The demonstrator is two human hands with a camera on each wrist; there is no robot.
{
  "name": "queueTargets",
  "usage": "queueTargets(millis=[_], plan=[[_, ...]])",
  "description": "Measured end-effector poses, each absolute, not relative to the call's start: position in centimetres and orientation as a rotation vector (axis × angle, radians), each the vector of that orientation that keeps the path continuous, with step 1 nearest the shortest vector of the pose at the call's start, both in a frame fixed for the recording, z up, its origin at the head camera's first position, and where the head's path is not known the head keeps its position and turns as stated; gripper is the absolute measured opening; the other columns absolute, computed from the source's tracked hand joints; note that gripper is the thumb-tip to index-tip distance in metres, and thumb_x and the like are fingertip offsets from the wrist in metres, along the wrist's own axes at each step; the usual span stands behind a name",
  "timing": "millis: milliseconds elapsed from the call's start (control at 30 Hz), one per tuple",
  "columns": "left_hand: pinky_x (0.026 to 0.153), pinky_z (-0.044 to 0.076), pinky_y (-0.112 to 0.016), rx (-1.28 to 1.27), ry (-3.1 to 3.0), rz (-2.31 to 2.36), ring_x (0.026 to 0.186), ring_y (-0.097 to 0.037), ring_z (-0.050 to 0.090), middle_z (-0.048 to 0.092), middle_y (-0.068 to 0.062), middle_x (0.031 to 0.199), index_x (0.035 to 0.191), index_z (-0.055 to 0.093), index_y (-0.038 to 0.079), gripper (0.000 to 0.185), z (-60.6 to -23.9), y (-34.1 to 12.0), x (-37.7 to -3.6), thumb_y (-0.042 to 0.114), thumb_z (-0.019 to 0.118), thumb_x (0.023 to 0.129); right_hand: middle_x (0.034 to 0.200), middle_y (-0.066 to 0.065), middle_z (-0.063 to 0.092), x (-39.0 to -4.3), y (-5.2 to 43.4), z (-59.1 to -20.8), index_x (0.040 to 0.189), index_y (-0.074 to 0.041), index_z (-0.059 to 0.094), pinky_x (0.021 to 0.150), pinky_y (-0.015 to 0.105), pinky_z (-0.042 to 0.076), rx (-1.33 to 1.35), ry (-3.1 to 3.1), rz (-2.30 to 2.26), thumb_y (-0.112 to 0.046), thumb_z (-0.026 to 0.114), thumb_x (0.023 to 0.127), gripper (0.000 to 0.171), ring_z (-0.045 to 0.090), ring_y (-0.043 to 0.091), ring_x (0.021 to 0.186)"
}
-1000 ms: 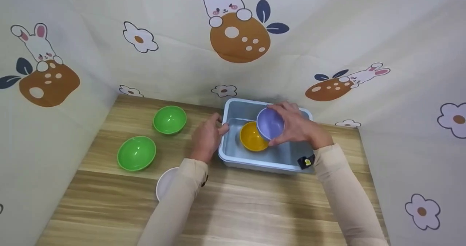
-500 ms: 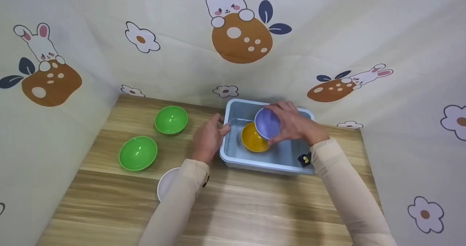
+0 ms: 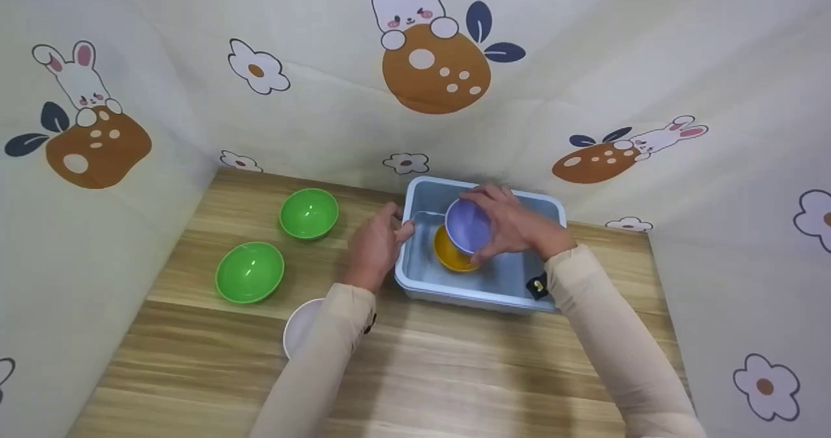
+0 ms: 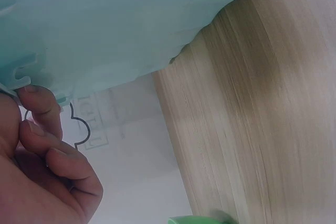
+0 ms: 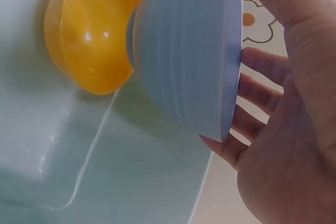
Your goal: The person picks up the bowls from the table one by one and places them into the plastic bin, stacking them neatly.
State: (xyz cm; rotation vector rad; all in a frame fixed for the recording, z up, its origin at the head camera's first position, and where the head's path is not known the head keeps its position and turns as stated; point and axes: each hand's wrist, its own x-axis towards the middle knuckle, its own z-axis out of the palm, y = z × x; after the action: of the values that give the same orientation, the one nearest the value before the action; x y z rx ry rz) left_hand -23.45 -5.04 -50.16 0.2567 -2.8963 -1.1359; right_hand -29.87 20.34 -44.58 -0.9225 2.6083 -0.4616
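The light blue tub is standing on the wooden table. The left hand is gripping its left rim. The right hand is holding the tilted purple bowl over the yellow bowl lying inside the tub.

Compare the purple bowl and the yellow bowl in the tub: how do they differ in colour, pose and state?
The purple bowl is lilac and the yellow bowl orange-yellow. The purple bowl is held tilted in the right hand, above the tub; the yellow bowl lies inside the tub, untouched by either hand. The purple bowl partly hides the yellow bowl from the head view. Both are round, plain and look empty.
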Motion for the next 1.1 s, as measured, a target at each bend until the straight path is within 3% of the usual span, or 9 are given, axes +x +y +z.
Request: queueTargets(millis=[367, 1100], plan=[[0.063, 0.043, -0.032, 0.281, -2.9, -1.137, 0.073, -0.02, 0.06, 0.068, -0.001, 0.082, 0.111, 0.064, 0.021, 0.024, -50.0, -5.1, -23.6, 0.039, 0.067, 0.096, 0.16, 0.005, 0.034, -30.0, 19.8, -45.5, 0.157, -0.019, 0.036, 0.113, 0.053, 0.045, -0.951, 2.612, -0.434, -0.049, 0.093, 0.064, 0.114, 0.035, 0.031, 0.14], [0.066, 0.049, -0.033, 0.306, -2.921, -1.163, 0.076, -0.019, 0.064, 0.072, 0.0, 0.088, 0.112, 0.063, 0.023, 0.024, -49.9, -5.0, -23.3, 0.041, 0.066, 0.096, 0.159, 0.002, 0.035, -30.8, 19.2, -46.7, 0.156, -0.026, 0.038, 0.113, 0.055, 0.045, -0.887, 2.557, -0.44, -0.048, 0.094, 0.063, 0.111, 0.035, 0.027, 0.142]])
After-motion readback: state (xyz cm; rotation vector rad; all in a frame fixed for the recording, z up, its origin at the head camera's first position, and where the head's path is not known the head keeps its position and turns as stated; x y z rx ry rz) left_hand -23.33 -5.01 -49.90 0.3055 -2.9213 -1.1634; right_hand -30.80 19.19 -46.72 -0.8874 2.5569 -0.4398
